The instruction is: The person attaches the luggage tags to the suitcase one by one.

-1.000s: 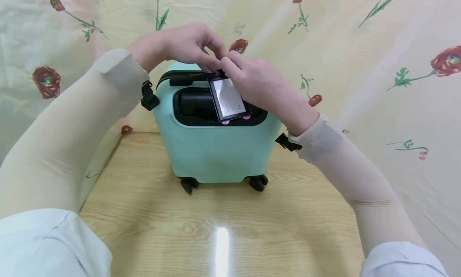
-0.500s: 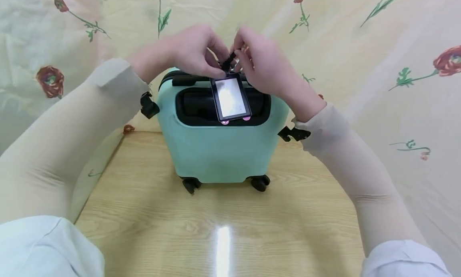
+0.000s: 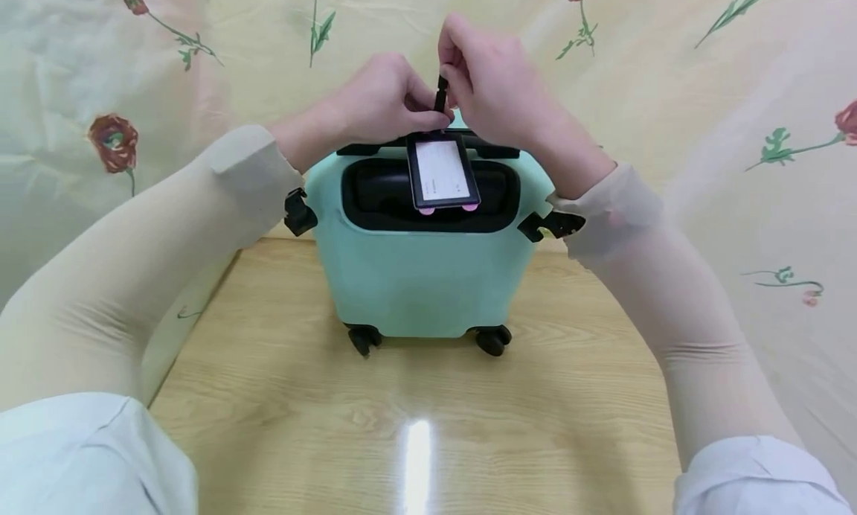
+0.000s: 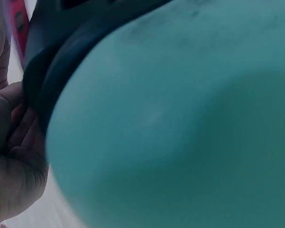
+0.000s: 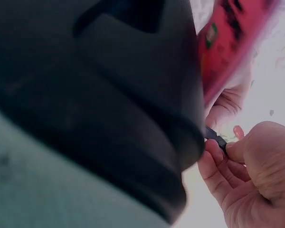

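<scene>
A luggage tag (image 3: 442, 173) hangs by a black strap (image 3: 440, 94) against the dark recessed panel of a mint-green suitcase (image 3: 428, 284). My right hand (image 3: 498, 91) pinches the upper end of the strap and holds it upright above the tag. Lower down, my left hand (image 3: 382, 102) grips the strap close to the tag's top, thumb in front. The tag's white card faces me in the head view. In the right wrist view its back (image 5: 232, 42) looks pink with dark marks, and the pinched strap (image 5: 216, 138) shows between the fingers.
The suitcase stands on dark wheels (image 3: 492, 340) on a wood-grain surface (image 3: 335, 426). Behind it hangs a pale cloth (image 3: 669, 128) printed with red flowers. Black camera mounts (image 3: 552, 225) sit at both wrists.
My right hand has risen and drawn the strap upward, so more of it shows. The left hand has shifted slightly right to the tag's top. The tag hangs straighter; the whole view has shifted a little.
</scene>
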